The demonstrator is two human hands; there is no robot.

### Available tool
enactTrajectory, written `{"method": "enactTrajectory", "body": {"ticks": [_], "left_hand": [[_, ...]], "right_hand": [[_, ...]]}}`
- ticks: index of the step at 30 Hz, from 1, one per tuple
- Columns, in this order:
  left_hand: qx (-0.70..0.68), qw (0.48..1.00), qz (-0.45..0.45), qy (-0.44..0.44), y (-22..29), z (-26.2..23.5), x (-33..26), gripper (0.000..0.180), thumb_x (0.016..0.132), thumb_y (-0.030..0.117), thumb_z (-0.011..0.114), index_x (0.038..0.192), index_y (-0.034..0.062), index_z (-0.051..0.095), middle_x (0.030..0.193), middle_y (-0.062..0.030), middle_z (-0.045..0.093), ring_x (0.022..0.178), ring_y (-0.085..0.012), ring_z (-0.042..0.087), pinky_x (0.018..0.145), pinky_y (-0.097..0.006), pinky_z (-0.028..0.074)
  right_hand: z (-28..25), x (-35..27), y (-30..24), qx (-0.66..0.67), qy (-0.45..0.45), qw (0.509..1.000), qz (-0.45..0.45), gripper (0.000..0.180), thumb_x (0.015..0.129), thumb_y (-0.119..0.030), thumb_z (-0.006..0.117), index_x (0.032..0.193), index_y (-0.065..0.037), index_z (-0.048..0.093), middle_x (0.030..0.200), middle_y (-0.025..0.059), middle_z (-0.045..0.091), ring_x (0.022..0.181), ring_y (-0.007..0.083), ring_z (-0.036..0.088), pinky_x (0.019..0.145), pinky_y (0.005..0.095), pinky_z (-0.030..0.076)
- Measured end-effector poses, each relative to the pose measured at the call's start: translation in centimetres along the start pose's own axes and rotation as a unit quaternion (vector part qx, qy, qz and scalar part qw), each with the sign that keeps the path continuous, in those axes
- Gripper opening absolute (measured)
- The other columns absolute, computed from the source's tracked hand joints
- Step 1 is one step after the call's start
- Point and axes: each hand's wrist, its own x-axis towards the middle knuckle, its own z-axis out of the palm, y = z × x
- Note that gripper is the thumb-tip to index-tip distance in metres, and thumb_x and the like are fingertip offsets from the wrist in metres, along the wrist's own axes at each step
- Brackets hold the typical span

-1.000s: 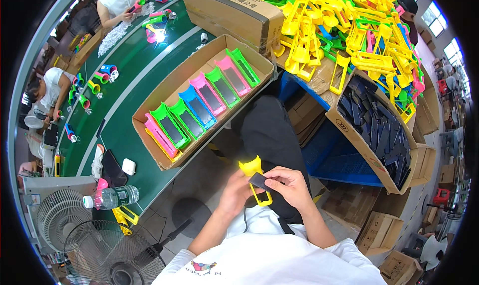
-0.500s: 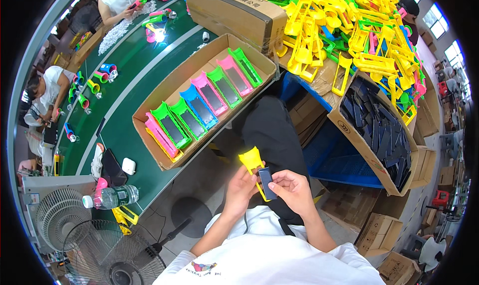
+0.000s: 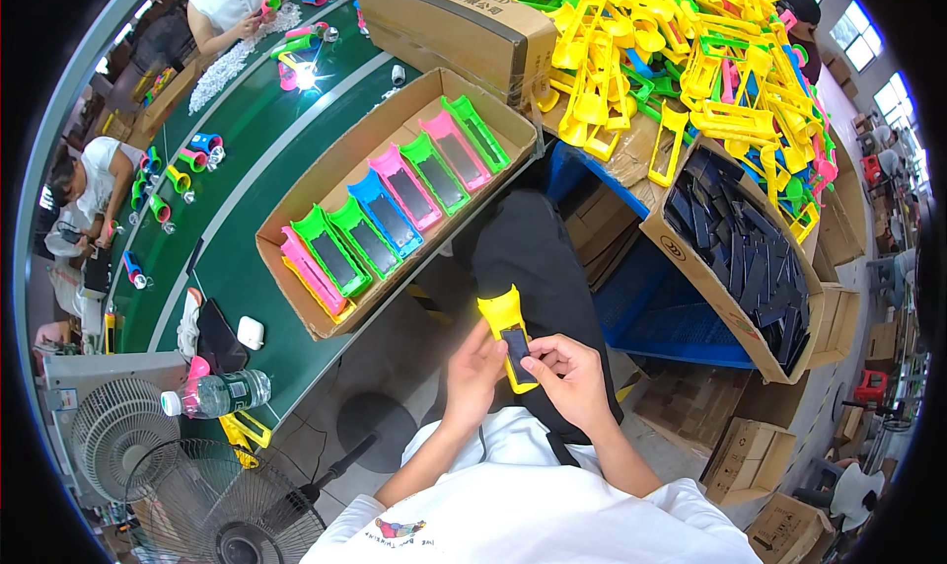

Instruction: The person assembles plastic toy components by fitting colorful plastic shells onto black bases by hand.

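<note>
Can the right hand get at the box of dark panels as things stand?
Probably not yet: the right hand and left hand both grip the yellow casing. The box of dark panels, on the right, is open-topped and uncovered.

Shallow box of finished casings (image 3: 296, 230) set on the table (image 3: 237, 150) at left, heap of loose casings (image 3: 681, 61) piled ahead, box of dark panels (image 3: 681, 253) placed right

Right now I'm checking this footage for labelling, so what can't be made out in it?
- Head view: lower end of the yellow casing, covered by the left hand and right hand.
- Dark panels in the right carton: too small to tell apart.
- Fan: cut off by the bottom edge.
</note>
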Motion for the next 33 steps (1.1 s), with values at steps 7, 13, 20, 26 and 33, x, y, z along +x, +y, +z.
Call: {"method": "enactTrajectory", "body": {"ticks": [7, 13, 20, 26, 33], "left_hand": [[0.022, 0.999, 0.019, -0.028, -0.2, 0.1, 0.1, 0.059, 0.104, 0.005, 0.066, 0.157, -0.0033, 0.042, 0.138, -0.0140, 0.067, 0.124, -0.0185, 0.065, 0.108, -0.033, 0.051], [0.031, 0.996, 0.033, -0.080, 0.1, -0.2, 0.1, 0.061, 0.102, 0.004, 0.068, 0.158, 0.0000, 0.043, 0.144, -0.0101, 0.063, 0.130, -0.0169, 0.062, 0.111, -0.032, 0.049], [-0.004, 0.996, -0.013, -0.088, -0.5, -0.8, -0.5, 0.052, 0.104, 0.007, 0.067, 0.152, -0.0027, 0.047, 0.141, -0.0127, 0.063, 0.130, -0.0192, 0.061, 0.114, -0.034, 0.044], [-0.137, 0.978, -0.141, -0.067, -1.5, -1.0, -0.9, 0.046, 0.104, 0.013, 0.068, 0.148, 0.0062, 0.055, 0.136, -0.0066, 0.066, 0.123, -0.0170, 0.064, 0.108, -0.035, 0.050], [-0.131, 0.980, -0.151, -0.016, -2.5, -0.4, -1.2, 0.047, 0.106, 0.001, 0.060, 0.152, 0.0005, 0.052, 0.142, -0.0074, 0.064, 0.124, -0.0149, 0.063, 0.109, -0.027, 0.046]], "right_hand": [[-0.2, 0.3, -0.1, -0.035, -0.005, 0.999, 0.005, 0.022, 0.092, -0.007, 0.081, 0.110, 0.002, 0.072, 0.099, 0.0105, 0.073, 0.082, 0.0166, 0.075, 0.074, 0.0289, 0.061], [0.0, 1.7, -1.3, -0.069, 0.018, 0.993, -0.090, 0.040, 0.091, -0.007, 0.081, 0.126, 0.002, 0.065, 0.110, 0.0119, 0.067, 0.098, 0.0191, 0.072, 0.084, 0.0314, 0.062], [-0.8, 2.4, 1.8, 0.179, -0.105, 0.978, 0.027, 0.038, 0.098, -0.003, 0.074, 0.129, -0.001, 0.053, 0.113, 0.0079, 0.069, 0.103, 0.0137, 0.069, 0.093, 0.0285, 0.053], [-0.2, 2.0, 1.1, 0.121, -0.095, 0.988, 0.007, 0.035, 0.096, -0.004, 0.077, 0.124, 0.000, 0.055, 0.105, 0.0076, 0.071, 0.094, 0.0113, 0.069, 0.083, 0.0256, 0.055], [1.3, 1.3, 0.2, -0.094, 0.022, 0.993, -0.063, 0.034, 0.087, -0.014, 0.087, 0.103, -0.001, 0.059, 0.082, 0.0071, 0.072, 0.071, 0.0091, 0.070, 0.061, 0.0250, 0.054]]}}
